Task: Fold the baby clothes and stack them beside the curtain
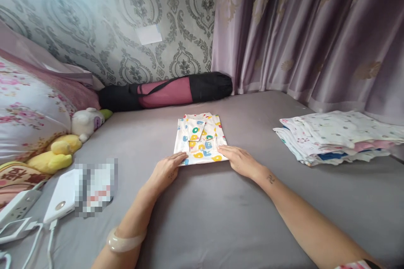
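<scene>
A white folded shirt [202,140] with yellow, blue, green and red prints lies flat on the grey bed sheet, its collar flaps toward the far side. My left hand [167,169] is closed on its near left corner, fingers on top of the cloth and thumb hidden. At the near right corner, my right hand [241,160] holds the other side with its fingertips over the edge. The underside of the shirt is out of sight.
A stack of folded clothes [341,136] lies to the right. A black and maroon long bag [167,92] rests along the wall. On the left are plush toys [59,151], a white power bank [61,195], a power strip [20,203], cables and a blurred-out item [96,189].
</scene>
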`<state>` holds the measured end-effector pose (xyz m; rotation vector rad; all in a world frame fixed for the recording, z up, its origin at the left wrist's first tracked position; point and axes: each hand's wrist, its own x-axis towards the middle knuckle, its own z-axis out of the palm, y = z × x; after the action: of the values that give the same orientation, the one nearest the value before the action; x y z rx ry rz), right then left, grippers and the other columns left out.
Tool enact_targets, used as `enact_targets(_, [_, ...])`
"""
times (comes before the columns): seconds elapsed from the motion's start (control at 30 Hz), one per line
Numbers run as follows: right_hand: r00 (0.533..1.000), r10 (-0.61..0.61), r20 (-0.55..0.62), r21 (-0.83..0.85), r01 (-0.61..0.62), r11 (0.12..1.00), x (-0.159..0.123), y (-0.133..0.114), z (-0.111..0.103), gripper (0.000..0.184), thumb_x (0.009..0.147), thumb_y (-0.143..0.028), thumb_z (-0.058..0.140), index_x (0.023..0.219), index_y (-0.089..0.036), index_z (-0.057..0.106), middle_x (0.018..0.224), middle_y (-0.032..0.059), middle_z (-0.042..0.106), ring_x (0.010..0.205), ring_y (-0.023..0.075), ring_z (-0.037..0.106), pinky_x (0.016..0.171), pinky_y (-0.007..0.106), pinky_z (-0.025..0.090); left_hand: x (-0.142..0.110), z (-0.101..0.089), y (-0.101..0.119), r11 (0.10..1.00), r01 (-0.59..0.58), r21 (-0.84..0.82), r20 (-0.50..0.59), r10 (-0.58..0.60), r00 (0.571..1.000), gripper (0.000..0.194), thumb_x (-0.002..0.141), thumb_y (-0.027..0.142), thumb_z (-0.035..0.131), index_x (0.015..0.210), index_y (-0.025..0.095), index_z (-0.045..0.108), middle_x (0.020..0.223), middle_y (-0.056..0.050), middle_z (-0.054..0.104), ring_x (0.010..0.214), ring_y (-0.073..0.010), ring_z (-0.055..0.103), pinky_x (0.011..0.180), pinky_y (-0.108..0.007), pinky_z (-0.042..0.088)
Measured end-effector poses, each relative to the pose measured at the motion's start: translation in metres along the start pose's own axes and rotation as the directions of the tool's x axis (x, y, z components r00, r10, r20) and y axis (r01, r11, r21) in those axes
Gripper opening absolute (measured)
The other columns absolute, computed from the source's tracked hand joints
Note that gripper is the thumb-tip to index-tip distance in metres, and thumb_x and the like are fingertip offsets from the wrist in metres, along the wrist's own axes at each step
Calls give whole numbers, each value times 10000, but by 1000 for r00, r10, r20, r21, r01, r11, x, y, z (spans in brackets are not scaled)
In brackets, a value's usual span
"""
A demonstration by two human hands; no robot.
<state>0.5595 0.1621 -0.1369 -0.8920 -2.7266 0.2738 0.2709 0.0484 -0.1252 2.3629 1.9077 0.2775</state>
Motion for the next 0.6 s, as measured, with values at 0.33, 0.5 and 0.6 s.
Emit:
enact_targets(0.33, [980, -178, 86, 41, 175, 984, -31, -15, -30, 657, 751, 70, 342, 1317, -163, 584, 1332, 93, 601, 1182, 215, 591, 1032, 402, 455, -37, -16, 6, 981, -186, -45, 6, 187, 982, 649, 770, -5, 362, 1351, 241, 515, 1366, -42, 579, 1234, -182, 565, 1025, -317, 474])
enact_targets(0.5, [958, -155, 239, 180, 113, 977, -70, -32, -57, 619, 812, 5, 359, 1353, -220, 559, 1357, 38, 587, 1229, 200, 548, 1051, 352, 420, -75, -41, 31, 953, -130, -275, 76, 157, 985, 564, 833, 60, 366, 1329, 264, 541, 1293, -40, 636, 1142, -179, 627, 936, -263, 509])
enact_targets(0.6, [936, -125, 330, 287, 27, 958, -76, -39, -75, 567, 850, -55, 385, 1335, -276, 578, 1320, 13, 617, 1182, 188, 577, 1001, 300, 432, -84, -53, 40, 906, 6, -424, 163, 69, 984, 448, 877, 131, 392, 1235, 275, 619, 1153, -20, 706, 991, -164, 677, 822, -207, 516])
